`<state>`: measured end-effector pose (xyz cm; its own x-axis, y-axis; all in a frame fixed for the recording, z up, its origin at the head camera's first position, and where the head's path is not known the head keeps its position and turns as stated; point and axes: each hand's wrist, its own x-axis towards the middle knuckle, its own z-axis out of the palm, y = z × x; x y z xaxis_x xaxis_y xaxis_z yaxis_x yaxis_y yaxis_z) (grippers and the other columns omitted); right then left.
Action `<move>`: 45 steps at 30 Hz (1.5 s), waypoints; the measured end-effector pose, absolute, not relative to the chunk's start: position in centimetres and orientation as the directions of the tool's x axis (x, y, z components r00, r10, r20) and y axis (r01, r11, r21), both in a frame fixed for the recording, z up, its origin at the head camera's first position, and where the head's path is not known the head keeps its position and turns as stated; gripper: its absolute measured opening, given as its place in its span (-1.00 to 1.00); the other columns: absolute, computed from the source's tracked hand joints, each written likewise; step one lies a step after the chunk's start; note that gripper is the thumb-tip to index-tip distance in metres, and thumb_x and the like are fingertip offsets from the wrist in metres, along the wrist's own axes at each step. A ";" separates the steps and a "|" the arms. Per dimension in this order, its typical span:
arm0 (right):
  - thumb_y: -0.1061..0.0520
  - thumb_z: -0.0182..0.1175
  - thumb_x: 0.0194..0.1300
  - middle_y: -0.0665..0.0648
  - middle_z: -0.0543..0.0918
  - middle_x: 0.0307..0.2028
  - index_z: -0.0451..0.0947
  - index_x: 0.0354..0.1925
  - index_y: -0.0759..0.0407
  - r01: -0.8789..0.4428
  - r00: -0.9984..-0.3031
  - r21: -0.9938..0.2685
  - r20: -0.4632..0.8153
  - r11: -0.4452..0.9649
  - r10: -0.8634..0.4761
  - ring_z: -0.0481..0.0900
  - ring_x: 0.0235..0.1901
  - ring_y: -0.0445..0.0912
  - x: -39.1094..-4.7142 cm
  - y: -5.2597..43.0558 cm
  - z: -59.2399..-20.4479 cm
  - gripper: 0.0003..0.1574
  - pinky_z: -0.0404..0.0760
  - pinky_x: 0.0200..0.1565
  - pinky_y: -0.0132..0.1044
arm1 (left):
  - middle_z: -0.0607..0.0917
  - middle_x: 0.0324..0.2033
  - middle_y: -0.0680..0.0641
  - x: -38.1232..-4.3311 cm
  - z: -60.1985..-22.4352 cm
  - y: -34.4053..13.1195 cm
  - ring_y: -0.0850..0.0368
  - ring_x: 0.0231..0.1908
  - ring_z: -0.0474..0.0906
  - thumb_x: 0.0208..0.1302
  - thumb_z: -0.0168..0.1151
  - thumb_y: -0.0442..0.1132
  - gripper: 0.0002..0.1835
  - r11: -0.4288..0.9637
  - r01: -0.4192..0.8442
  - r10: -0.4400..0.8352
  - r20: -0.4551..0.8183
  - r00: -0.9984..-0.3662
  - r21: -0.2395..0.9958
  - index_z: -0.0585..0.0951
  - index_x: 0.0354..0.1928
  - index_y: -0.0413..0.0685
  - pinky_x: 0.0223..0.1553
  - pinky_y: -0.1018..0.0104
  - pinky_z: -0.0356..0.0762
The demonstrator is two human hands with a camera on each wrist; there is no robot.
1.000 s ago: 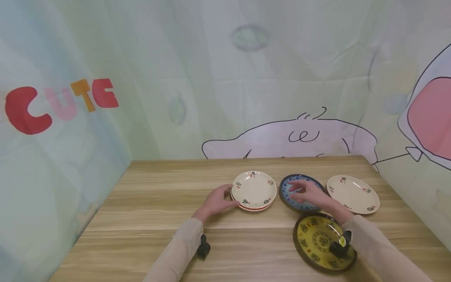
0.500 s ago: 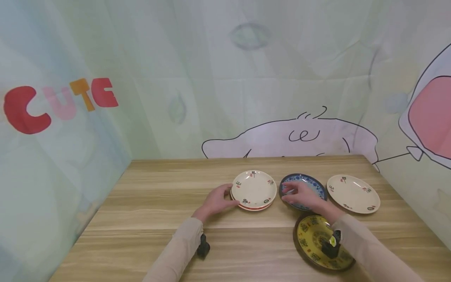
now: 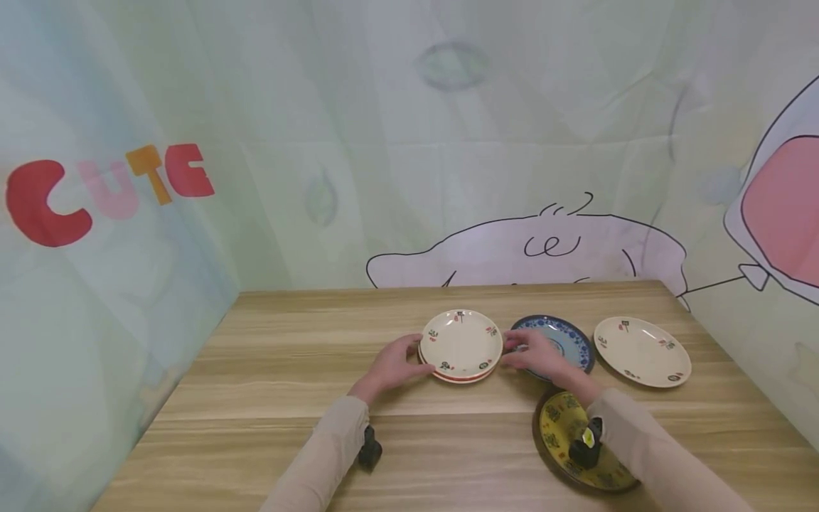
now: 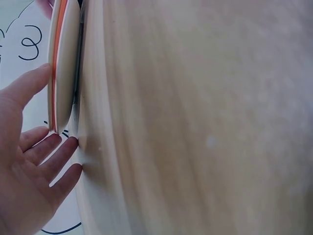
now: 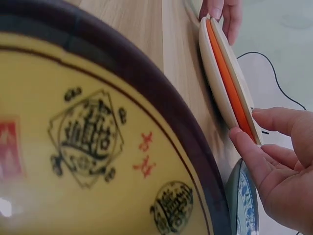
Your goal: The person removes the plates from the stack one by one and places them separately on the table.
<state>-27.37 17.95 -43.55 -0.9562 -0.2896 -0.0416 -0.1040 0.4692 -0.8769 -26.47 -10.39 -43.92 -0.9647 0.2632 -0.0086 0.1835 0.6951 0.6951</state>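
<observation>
A stack of round cream plates point(image 3: 462, 344) sits on the wooden table, with an orange-red layer showing between the pale rims. My left hand point(image 3: 392, 367) is at the stack's left edge. In the left wrist view its thumb point(image 4: 35, 84) touches the rim, and the relaxed fingers spread along and below the edge. My right hand point(image 3: 540, 355) is at the opposite edge, overlapping a blue patterned plate point(image 3: 579, 347). Seen from the right wrist, its thumb is at the top rim and the extended index finger point(image 5: 247, 149) touches the lower one. Neither hand has its fingers curled round the stack.
Under my right forearm lies a yellow plate point(image 3: 554, 431) with a dark brown rim. An oval cream plate point(image 3: 642, 353) stands at the far right. The wooden table point(image 3: 288, 355) ends at a printed curtain point(image 3: 307, 142) behind and on both sides.
My right hand has moved left across the blue plate to the right edge of the cream stack. My left hand and all the plates have stayed in place.
</observation>
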 end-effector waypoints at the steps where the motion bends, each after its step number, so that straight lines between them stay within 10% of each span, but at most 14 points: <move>1: 0.23 0.29 0.02 0.34 0.52 -0.10 0.27 0.14 0.49 -0.098 -0.956 -0.880 -0.047 0.465 -0.289 0.58 -0.30 -0.07 -27.4 17.9 -43.7 -0.25 0.63 -0.27 -0.29 | 0.45 0.14 -0.20 -26.5 -44.0 -10.4 -0.08 0.09 0.41 -0.03 0.37 -0.01 -0.22 0.694 0.183 0.264 -0.009 -0.965 0.696 0.33 0.22 -0.19 0.15 0.07 0.35; 17: 0.25 0.27 0.05 0.28 0.55 -0.13 0.30 0.15 0.45 -0.070 -0.963 -0.895 -0.055 0.441 -0.263 0.57 -0.31 -0.11 -27.2 17.5 -43.9 -0.29 0.63 -0.25 -0.27 | 0.50 0.09 -0.20 -27.0 -44.2 -10.3 -0.07 0.03 0.47 -0.04 0.38 -0.02 -0.26 0.675 0.181 0.259 0.001 -0.966 0.715 0.38 0.18 -0.20 0.09 0.09 0.42; 24: 0.29 0.24 0.05 0.31 0.54 -0.12 0.31 0.14 0.47 -0.081 -0.961 -0.895 -0.046 0.438 -0.271 0.58 -0.33 -0.11 -27.2 17.4 -43.8 -0.33 0.64 -0.27 -0.27 | 0.60 -0.11 -0.19 -27.3 -44.3 -10.0 0.06 -0.21 0.58 0.00 0.36 -0.11 -0.33 0.642 0.143 0.222 -0.004 -0.975 0.754 0.39 0.14 -0.25 -0.26 0.34 0.59; 45: 0.34 0.27 -0.02 0.32 0.56 -0.18 0.35 0.09 0.49 -0.101 -0.969 -0.882 -0.017 0.460 -0.245 0.59 -0.41 -0.09 -27.4 16.9 -44.0 -0.34 0.64 -0.35 -0.30 | 0.47 0.06 -0.26 -28.1 -45.0 -9.4 0.15 -0.43 0.55 -0.05 0.35 -0.35 -0.35 0.465 -0.002 0.109 -0.060 -0.992 0.885 0.37 0.14 -0.30 -0.43 0.38 0.59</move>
<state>-27.42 16.87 -43.97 -0.9693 -0.2451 -0.0169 -0.1010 0.4604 -0.8820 -28.05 -9.35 -44.98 -0.9922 0.1090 -0.0596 -0.0020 0.4652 0.8852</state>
